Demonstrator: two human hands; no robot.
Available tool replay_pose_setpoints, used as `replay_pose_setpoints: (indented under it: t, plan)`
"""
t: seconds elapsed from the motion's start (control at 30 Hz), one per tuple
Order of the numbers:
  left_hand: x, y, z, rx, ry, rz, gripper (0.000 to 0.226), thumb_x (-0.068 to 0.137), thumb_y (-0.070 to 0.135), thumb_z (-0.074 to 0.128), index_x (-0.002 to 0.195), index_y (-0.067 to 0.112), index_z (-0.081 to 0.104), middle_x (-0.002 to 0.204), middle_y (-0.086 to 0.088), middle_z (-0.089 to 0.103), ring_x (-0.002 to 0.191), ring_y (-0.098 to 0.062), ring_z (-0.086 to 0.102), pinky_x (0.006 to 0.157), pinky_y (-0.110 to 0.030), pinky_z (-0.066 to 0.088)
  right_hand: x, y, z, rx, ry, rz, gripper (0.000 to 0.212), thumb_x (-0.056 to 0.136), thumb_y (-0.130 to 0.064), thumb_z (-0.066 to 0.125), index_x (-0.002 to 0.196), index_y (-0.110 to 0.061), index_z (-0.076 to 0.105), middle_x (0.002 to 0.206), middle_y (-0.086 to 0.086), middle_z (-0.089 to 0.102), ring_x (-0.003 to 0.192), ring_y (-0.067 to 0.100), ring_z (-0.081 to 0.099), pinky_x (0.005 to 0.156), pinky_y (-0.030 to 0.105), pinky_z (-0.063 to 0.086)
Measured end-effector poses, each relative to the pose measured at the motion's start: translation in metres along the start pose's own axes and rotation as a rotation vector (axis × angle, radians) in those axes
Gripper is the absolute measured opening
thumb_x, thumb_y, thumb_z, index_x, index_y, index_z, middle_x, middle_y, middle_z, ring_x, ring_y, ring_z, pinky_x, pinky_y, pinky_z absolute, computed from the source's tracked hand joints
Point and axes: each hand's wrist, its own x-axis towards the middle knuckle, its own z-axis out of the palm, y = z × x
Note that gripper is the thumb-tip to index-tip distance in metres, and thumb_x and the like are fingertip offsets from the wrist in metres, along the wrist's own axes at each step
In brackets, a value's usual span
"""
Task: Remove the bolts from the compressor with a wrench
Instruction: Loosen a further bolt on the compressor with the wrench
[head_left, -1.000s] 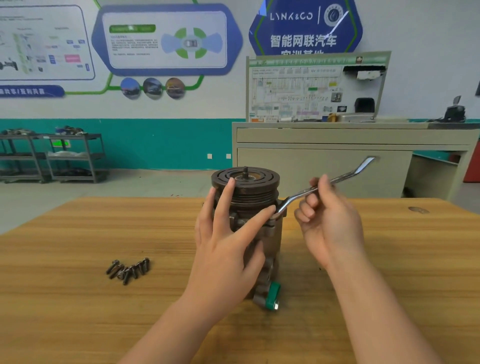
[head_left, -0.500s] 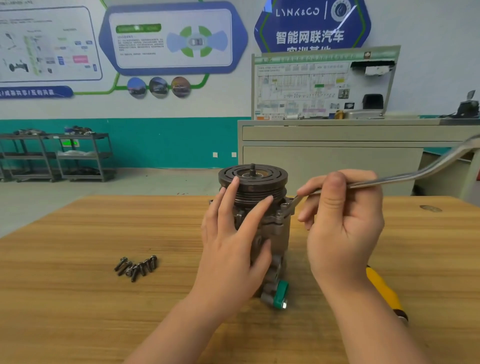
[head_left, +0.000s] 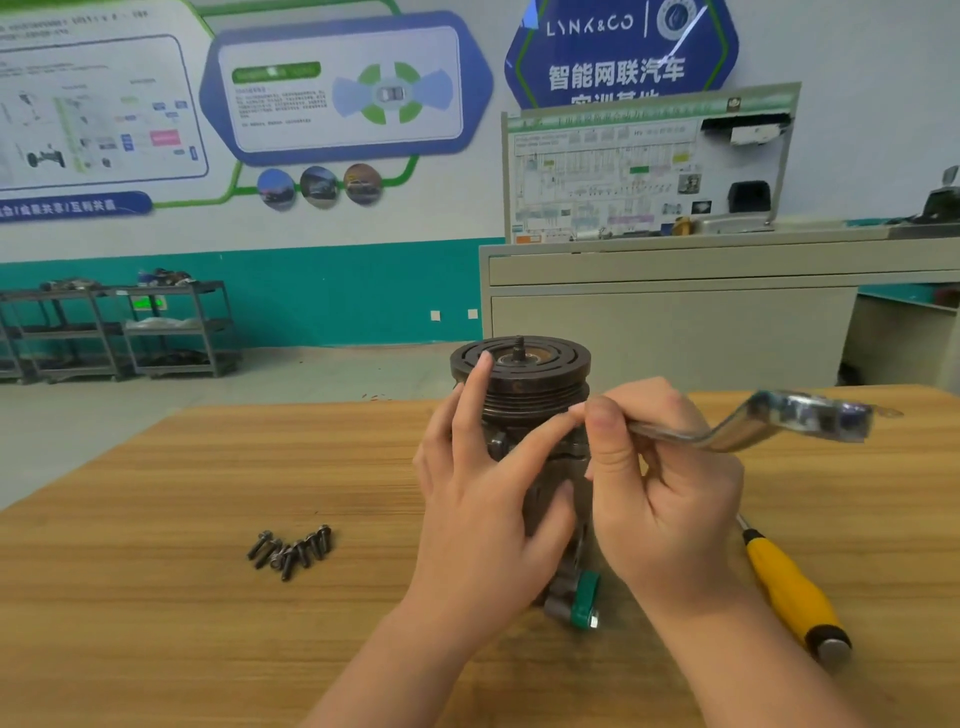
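Dark metal compressor with grooved black pulley on top stands upright on the wooden table, directly under both hands. Left hand wraps its near side: fingers spread and fairly straight, index tip up on the pulley rim, thumb pressed on the body lower down. Right hand is just right of the compressor, fingers curled round the bent silver metal wrench; the shaft runs out right and away from it, far end blurred. Wrench head is hidden behind the right thumb, can't tell if it's seated on a bolt. Cluster of dark loose bolts lies left of the left hand, well apart. Yellow-handled screwdriver lies just right of the right wrist
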Motion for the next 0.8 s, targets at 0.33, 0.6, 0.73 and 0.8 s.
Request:
replay_pose_setpoints:
  t: [0.33, 0.6, 0.73, 0.8]
  plan:
    - [0.003, -0.003, 0.005, 0.02, 0.029, -0.005, 0.035, 0.09, 0.041, 0.058, 0.124, 0.05, 0.054, 0.162, 0.016, -0.007, 0.148, -0.025, 0.003, 0.113, -0.043, 0.012, -0.012, 0.002, 0.006, 0.063, 0.12, 0.02, 0.032, 0.105, -0.031, 0.037, 0.093, -0.006, 0.054, 0.084, 0.003, 0.054, 0.07, 0.006, 0.053, 0.066, 0.018, 0.044]
    - [0.008, 0.004, 0.009, 0.023, 0.148, -0.005, 0.047, 0.091, 0.043, 0.042, 0.133, 0.058, 0.03, 0.16, -0.008, 0.021, 0.139, -0.046, 0.027, 0.105, -0.059, 0.027, -0.015, -0.011, 0.011, -0.058, 0.074, -0.124, 0.012, 0.091, -0.02, 0.056, 0.094, -0.011, 0.049, 0.094, 0.002, 0.046, 0.092, 0.001, 0.046, 0.08, 0.008, 0.038]
    - [0.007, 0.001, 0.009, 0.081, 0.125, -0.004, 0.056, 0.091, 0.044, 0.048, 0.14, 0.058, 0.026, 0.162, -0.007, 0.018, 0.144, -0.04, 0.02, 0.11, -0.057, 0.025, -0.019, -0.005, 0.013, -0.028, 0.067, -0.141, 0.016, 0.095, -0.026, 0.052, 0.097, -0.011, 0.048, 0.095, 0.001, 0.045, 0.091, -0.001, 0.047, 0.077, 0.009, 0.039]
    - [0.002, -0.008, 0.011, 0.083, 0.069, -0.013, 0.037, 0.091, 0.045, 0.052, 0.127, 0.049, 0.049, 0.163, 0.003, 0.006, 0.148, -0.028, 0.008, 0.115, -0.044, 0.015, -0.02, 0.0, 0.015, 0.05, 0.17, -0.021, 0.026, 0.101, -0.033, 0.042, 0.101, -0.008, 0.047, 0.097, 0.001, 0.046, 0.091, 0.003, 0.051, 0.076, 0.014, 0.041]
